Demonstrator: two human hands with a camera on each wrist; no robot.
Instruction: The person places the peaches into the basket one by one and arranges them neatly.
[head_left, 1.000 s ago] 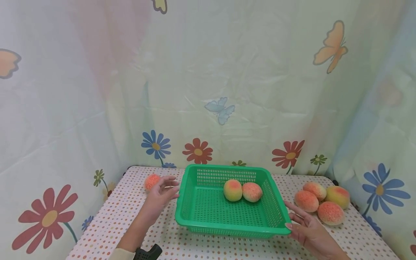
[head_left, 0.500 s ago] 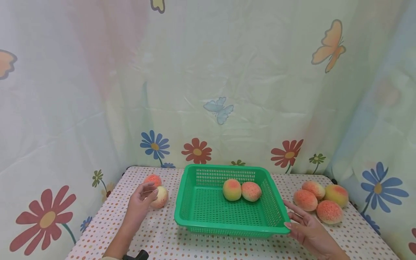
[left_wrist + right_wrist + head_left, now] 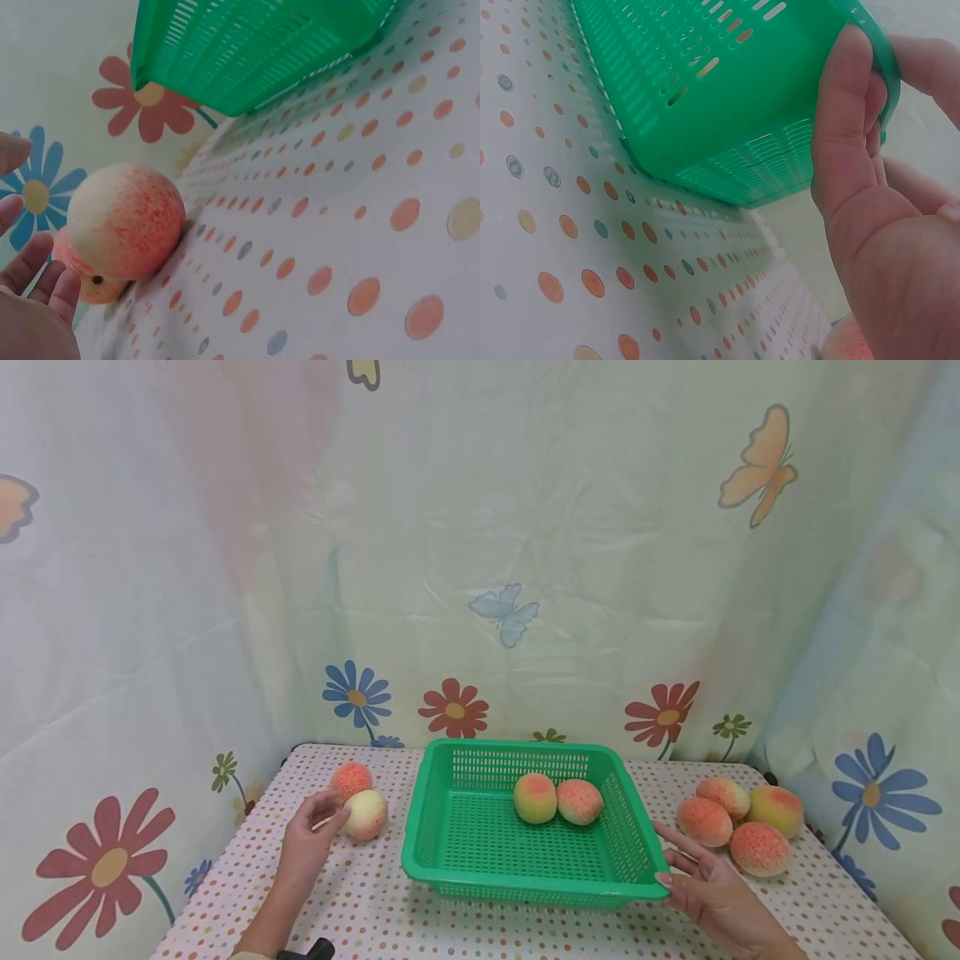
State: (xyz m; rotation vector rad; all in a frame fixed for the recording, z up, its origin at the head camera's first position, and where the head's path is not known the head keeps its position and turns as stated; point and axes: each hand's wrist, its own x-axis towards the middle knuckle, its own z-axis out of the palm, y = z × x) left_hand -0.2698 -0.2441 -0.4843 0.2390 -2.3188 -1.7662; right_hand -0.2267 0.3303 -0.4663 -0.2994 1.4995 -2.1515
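I face a pale, creased curtain [image 3: 585,527] beyond the far edge of the white, dotted bench [image 3: 420,931]; more pale sheeting [image 3: 135,635] closes in left and right, printed with butterflies [image 3: 770,447] and flowers [image 3: 454,710].

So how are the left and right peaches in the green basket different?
The left peach is yellowish with a red-orange patch on top; the right peach is speckled pinkish-red. The left peach looks slightly taller than wide, the right peach wider than tall. Both sit in the green basket.
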